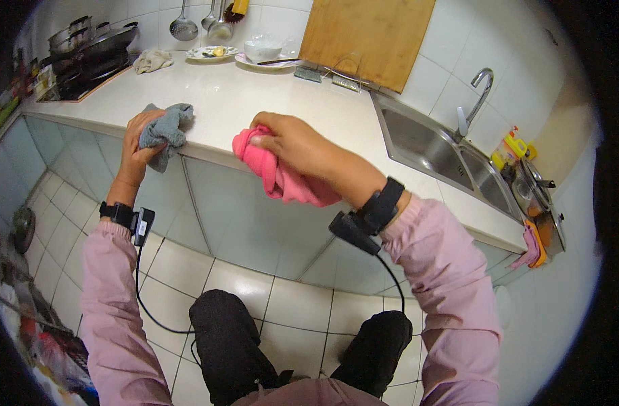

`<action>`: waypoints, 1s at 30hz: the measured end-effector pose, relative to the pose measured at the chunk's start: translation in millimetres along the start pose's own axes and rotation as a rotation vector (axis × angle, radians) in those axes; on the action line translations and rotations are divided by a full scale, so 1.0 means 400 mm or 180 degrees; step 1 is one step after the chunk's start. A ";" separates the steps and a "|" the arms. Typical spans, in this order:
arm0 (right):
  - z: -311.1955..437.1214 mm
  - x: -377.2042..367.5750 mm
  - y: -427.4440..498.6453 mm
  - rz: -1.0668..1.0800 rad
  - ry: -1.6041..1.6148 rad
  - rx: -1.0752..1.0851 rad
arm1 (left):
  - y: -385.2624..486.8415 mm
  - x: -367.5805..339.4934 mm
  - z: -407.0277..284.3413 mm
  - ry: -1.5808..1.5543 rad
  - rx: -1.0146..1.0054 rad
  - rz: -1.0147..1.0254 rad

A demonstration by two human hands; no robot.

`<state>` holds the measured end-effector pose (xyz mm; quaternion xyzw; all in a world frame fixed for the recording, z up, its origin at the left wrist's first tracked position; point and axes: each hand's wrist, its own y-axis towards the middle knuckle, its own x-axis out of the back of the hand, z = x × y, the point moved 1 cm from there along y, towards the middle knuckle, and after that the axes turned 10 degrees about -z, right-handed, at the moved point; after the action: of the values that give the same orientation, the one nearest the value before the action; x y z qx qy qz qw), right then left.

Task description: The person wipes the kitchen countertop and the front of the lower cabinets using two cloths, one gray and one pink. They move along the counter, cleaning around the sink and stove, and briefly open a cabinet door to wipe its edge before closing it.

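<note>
My left hand (141,138) grips a bunched grey-blue cloth (166,131) at the front edge of the white countertop (218,101). Part of that cloth hangs down in front of the cabinet doors. To the right, my right hand (294,144) is closed around a folded pink cloth (279,175). Its lower end droops past the counter's edge, and the palm side of this hand is hidden. The two cloths are apart from each other.
A double-bowl steel sink (421,137) with a faucet (479,101) is at right. Behind the counter lean a wooden cutting board (367,40) and, nearby, plates (213,55) and a bowl (262,49). A beige rag (153,61) lies beside the gas stove (81,83).
</note>
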<state>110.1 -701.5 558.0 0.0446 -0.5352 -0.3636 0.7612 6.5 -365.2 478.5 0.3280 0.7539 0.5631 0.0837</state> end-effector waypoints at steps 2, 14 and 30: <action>-0.082 0.007 0.035 -0.0350 -0.0165 0.0353 | -0.004 -0.003 0.001 0.0126 -0.0156 -0.0179; -0.349 0.362 -0.003 0.0222 -0.1389 -0.1372 | -0.005 -0.009 0.008 0.0161 -0.0220 -0.0266; -0.409 0.098 0.264 0.1239 -0.1631 -0.1169 | 0.005 -0.006 -0.010 0.0069 -0.0405 -0.0443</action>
<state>308.4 -700.4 567.7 -0.2879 -0.6326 -0.3014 0.6527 7.0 -369.6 481.2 0.2626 0.7385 0.6061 0.1351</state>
